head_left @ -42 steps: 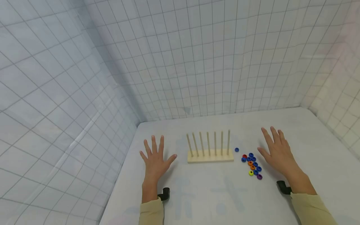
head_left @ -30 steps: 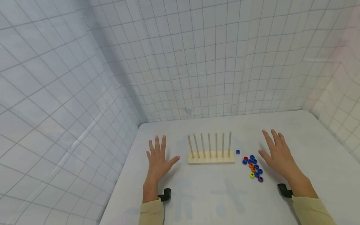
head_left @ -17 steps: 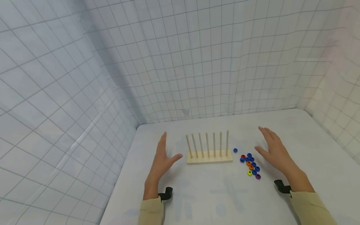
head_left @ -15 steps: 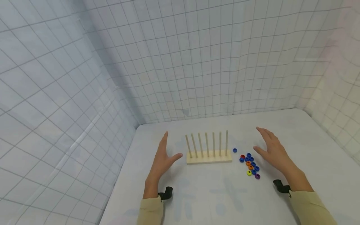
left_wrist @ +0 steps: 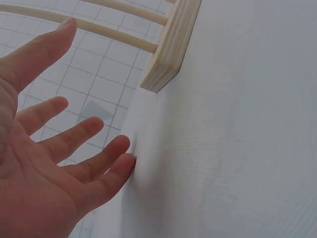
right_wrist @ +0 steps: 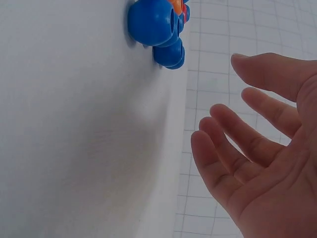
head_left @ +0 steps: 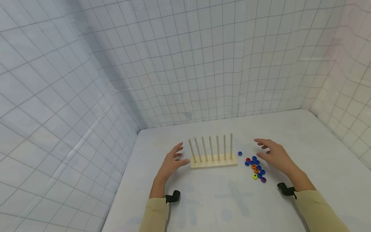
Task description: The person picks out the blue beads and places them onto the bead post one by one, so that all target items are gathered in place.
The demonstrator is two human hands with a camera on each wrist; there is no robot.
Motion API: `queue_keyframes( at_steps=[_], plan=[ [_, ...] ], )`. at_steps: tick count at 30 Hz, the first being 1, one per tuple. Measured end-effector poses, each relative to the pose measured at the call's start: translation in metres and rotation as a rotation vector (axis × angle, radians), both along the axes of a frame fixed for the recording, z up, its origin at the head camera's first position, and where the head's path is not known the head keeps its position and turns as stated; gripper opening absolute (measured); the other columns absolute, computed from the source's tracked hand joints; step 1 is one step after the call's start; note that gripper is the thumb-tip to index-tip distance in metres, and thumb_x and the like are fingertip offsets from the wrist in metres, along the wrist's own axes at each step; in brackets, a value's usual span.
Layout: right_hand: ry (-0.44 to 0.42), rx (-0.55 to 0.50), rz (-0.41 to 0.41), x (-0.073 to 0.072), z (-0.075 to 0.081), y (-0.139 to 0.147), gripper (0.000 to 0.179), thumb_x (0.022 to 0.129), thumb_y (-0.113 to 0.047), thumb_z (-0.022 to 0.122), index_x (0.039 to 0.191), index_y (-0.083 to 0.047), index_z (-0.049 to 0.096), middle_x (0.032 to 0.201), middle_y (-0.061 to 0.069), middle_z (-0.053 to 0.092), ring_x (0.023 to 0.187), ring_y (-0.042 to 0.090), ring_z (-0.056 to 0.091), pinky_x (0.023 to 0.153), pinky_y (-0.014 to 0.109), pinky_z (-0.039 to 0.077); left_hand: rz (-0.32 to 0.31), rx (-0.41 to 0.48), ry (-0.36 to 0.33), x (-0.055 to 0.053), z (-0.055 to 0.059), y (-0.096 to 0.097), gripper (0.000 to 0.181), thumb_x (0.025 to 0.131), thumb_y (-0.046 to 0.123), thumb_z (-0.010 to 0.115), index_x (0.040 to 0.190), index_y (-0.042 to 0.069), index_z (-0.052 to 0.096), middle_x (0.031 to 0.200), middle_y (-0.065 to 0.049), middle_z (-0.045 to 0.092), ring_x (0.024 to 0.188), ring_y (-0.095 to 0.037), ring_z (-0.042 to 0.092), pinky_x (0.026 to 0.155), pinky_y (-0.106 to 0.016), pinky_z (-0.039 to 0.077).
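A pale wooden rack (head_left: 214, 163) with several upright pegs stands on the table in the head view. My left hand (head_left: 170, 164) is at its left end, fingers loosely bent and holding nothing, the thumb tip close to the base. In the left wrist view the rack's end (left_wrist: 168, 54) shows beyond that thumb. A cluster of blue, red, orange, yellow and purple beads (head_left: 256, 167) lies right of the rack. Over the far right side of the beads hovers my right hand (head_left: 273, 154), relaxed with nothing in it. Blue beads (right_wrist: 151, 22) appear near its thumb in the right wrist view.
One blue bead (head_left: 240, 153) lies apart, between the rack and the cluster. White gridded cloth walls (head_left: 188, 64) rise behind the table and on both sides. The white tabletop (head_left: 214, 206) extends in front of the rack.
Both hands have turned from spread, palm-down poses to palms facing inward, with fingers now softly bent. The left hand has moved right toward the rack, the right hand left toward the beads.
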State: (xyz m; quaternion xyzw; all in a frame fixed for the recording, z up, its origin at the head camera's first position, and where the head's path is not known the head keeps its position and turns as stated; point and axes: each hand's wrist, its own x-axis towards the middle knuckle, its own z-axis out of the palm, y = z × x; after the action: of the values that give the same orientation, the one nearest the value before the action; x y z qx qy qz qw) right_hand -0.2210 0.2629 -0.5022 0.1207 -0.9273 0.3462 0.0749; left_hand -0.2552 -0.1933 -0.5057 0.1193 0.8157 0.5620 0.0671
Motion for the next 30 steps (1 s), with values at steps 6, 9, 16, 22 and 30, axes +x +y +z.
queue_keyframes(
  at_steps=[6, 9, 16, 22, 30],
  plan=[
    [-0.107, 0.0, 0.013, -0.008, 0.001, -0.004, 0.044, 0.093, -0.015, 0.072, 0.135, -0.008, 0.062, 0.121, 0.016, 0.065, 0.106, 0.033, 0.06, 0.085, 0.05, 0.054, -0.084, -0.074, 0.001, -0.01, -0.015, 0.006, 0.078, 0.084, 0.028, 0.084, 0.152, 0.023, 0.047, 0.144, -0.005, 0.054, 0.129, -0.027, 0.05, 0.107, -0.05, 0.037],
    [-0.157, 0.0, 0.002, -0.013, -0.003, -0.007, 0.037, 0.093, -0.017, 0.073, 0.128, -0.01, 0.067, 0.113, 0.012, 0.067, 0.101, 0.03, 0.06, 0.081, 0.047, 0.054, -0.108, -0.122, 0.023, -0.012, -0.019, 0.008, 0.075, 0.082, 0.028, 0.085, 0.149, 0.024, 0.05, 0.136, -0.002, 0.06, 0.125, -0.023, 0.051, 0.103, -0.046, 0.038],
    [-0.234, 0.024, -0.003, -0.02, -0.013, -0.012, 0.026, 0.09, -0.014, 0.076, 0.116, -0.012, 0.072, 0.1, 0.004, 0.066, 0.09, 0.023, 0.058, 0.083, 0.044, 0.053, -0.093, -0.147, 0.013, -0.009, -0.026, 0.013, 0.074, 0.079, 0.025, 0.088, 0.145, 0.014, 0.055, 0.133, -0.004, 0.061, 0.126, -0.024, 0.051, 0.105, -0.045, 0.038],
    [-0.236, 0.05, -0.004, -0.025, -0.013, -0.014, 0.022, 0.089, -0.008, 0.075, 0.111, -0.011, 0.073, 0.092, 0.003, 0.063, 0.083, 0.022, 0.056, 0.077, 0.039, 0.052, -0.091, -0.134, 0.051, -0.009, -0.029, 0.016, 0.071, 0.075, 0.017, 0.09, 0.139, 0.008, 0.06, 0.133, -0.007, 0.061, 0.132, -0.028, 0.048, 0.112, -0.047, 0.033],
    [-0.242, 0.077, -0.014, -0.028, -0.008, -0.024, 0.023, 0.085, -0.004, 0.076, 0.107, -0.008, 0.073, 0.093, 0.005, 0.064, 0.085, 0.024, 0.057, 0.079, 0.044, 0.052, -0.092, -0.185, 0.077, -0.009, -0.03, 0.017, 0.069, 0.074, 0.018, 0.09, 0.137, 0.006, 0.062, 0.133, -0.006, 0.06, 0.132, -0.028, 0.048, 0.111, -0.049, 0.034]
  ],
)
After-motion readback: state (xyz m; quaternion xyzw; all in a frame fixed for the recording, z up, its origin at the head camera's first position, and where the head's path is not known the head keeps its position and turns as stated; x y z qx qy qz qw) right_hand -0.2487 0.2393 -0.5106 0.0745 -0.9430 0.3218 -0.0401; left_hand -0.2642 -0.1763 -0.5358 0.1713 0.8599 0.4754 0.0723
